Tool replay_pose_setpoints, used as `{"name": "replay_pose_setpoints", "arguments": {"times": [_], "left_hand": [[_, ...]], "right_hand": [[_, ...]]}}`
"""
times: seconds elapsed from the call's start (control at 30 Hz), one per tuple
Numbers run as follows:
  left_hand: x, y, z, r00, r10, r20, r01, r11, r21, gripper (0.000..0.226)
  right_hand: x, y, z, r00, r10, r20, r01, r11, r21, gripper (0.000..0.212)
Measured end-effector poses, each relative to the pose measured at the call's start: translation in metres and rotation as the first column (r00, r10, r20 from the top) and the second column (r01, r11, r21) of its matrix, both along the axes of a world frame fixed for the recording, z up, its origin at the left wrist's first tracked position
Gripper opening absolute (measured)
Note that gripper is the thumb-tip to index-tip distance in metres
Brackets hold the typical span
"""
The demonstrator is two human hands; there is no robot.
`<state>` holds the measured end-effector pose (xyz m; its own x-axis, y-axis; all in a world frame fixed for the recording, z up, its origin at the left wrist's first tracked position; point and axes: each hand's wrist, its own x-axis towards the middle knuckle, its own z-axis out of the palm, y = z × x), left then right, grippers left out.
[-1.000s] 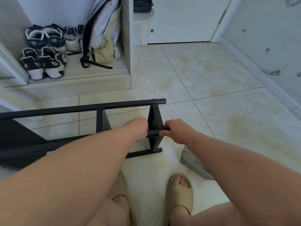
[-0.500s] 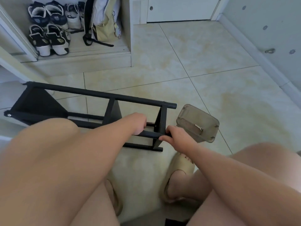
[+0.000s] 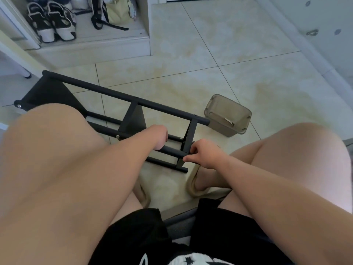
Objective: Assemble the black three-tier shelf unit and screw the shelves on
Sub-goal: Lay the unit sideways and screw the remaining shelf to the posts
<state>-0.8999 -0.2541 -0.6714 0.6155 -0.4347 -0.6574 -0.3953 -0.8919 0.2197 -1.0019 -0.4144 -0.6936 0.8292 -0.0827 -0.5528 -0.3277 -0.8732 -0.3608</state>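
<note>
The black three-tier shelf unit (image 3: 133, 101) lies on its side on the tiled floor in front of my knees. Its tubes run from upper left to lower right, with black shelf panels between them. My left hand (image 3: 159, 137) grips one of the near tubes just left of the end shelf panel. My right hand (image 3: 205, 154) pinches the end of that same tube at the right end panel. Whether a screw or tool sits between my right fingers is hidden.
A translucent grey-brown plastic box (image 3: 227, 114) stands on the floor just right of the shelf's end. Sandals are on my feet below the shelf. Several shoes (image 3: 50, 23) and a bag (image 3: 112, 13) sit in an open cabinet at the upper left. A wall runs along the right.
The view has tilted down, bringing my knees into frame. The shelf unit has swung so its far end points upper left. Both hands keep their hold on the near tube.
</note>
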Motion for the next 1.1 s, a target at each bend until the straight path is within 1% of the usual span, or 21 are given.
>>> {"name": "replay_pose_setpoints", "arguments": {"times": [0.07, 0.13, 0.17, 0.2, 0.27, 0.33, 0.43, 0.5, 0.6, 0.7, 0.77, 0.83, 0.9, 1.0, 1.1], "left_hand": [[-0.004, 0.002, -0.004, 1.0, -0.018, 0.007, 0.018, 1.0, 0.009, 0.04], [-0.004, 0.003, -0.008, 0.999, -0.006, 0.036, 0.006, 1.0, -0.006, 0.035], [-0.003, 0.003, -0.01, 0.999, 0.006, 0.031, -0.005, 1.0, -0.016, 0.034], [-0.002, 0.003, -0.011, 1.0, 0.018, 0.011, -0.018, 0.999, -0.027, 0.036], [0.0, 0.005, -0.013, 0.998, 0.046, -0.04, -0.048, 0.997, -0.063, 0.042], [0.002, 0.007, -0.016, 0.996, 0.065, -0.059, -0.071, 0.991, -0.11, 0.044], [0.005, 0.01, -0.02, 0.994, 0.075, -0.077, -0.086, 0.986, -0.141, 0.047], [0.008, 0.011, -0.022, 0.991, 0.085, -0.105, -0.1, 0.984, -0.15, 0.051], [0.012, 0.01, -0.028, 0.987, 0.08, -0.138, -0.1, 0.983, -0.151, 0.054], [0.018, 0.005, -0.035, 0.978, 0.101, -0.181, -0.133, 0.975, -0.178, 0.052], [0.023, 0.001, -0.042, 0.964, 0.128, -0.232, -0.18, 0.959, -0.217, 0.043], [0.029, -0.003, -0.05, 0.935, 0.173, -0.308, -0.258, 0.93, -0.261, 0.028], [0.033, -0.005, -0.056, 0.888, 0.218, -0.405, -0.352, 0.888, -0.295, 0.019], [0.036, -0.009, -0.063, 0.796, 0.281, -0.536, -0.488, 0.821, -0.295, 0.014], [0.037, -0.016, -0.066, 0.762, 0.285, -0.582, -0.521, 0.803, -0.289, 0.018]], "right_hand": [[-0.005, 0.004, 0.0, 1.0, -0.028, -0.012, 0.028, 0.999, -0.034, 0.045], [-0.007, 0.006, 0.002, 0.996, -0.084, 0.026, 0.086, 0.994, -0.069, 0.049], [-0.008, 0.005, 0.003, 0.993, -0.089, 0.073, 0.097, 0.99, -0.104, 0.058], [-0.008, 0.005, 0.003, 0.99, -0.05, 0.133, 0.072, 0.983, -0.166, 0.071], [-0.006, 0.002, 0.004, 0.974, 0.086, 0.21, -0.018, 0.952, -0.306, 0.104], [0.0, -0.002, 0.006, 0.964, 0.188, 0.188, -0.11, 0.926, -0.361, 0.13], [0.015, -0.01, 0.005, 0.953, 0.292, 0.083, -0.234, 0.882, -0.409, 0.146], [0.023, -0.014, 0.002, 0.939, 0.344, 0.02, -0.301, 0.848, -0.435, 0.151], [0.031, -0.02, -0.005, 0.924, 0.382, -0.023, -0.359, 0.844, -0.399, 0.155], [0.034, -0.026, -0.012, 0.915, 0.403, -0.013, -0.381, 0.854, -0.355, 0.155], [0.035, -0.029, -0.015, 0.914, 0.405, 0.002, -0.38, 0.859, -0.342, 0.156], [0.035, -0.03, -0.017, 0.914, 0.405, 0.021, -0.376, 0.864, -0.336, 0.156], [0.035, -0.03, -0.018, 0.913, 0.407, 0.035, -0.373, 0.866, -0.332, 0.156], [0.035, -0.03, -0.02, 0.912, 0.407, 0.052, -0.37, 0.871, -0.324, 0.156], [0.037, -0.032, -0.02, 0.916, 0.396, 0.063, -0.359, 0.881, -0.309, 0.156]]}}
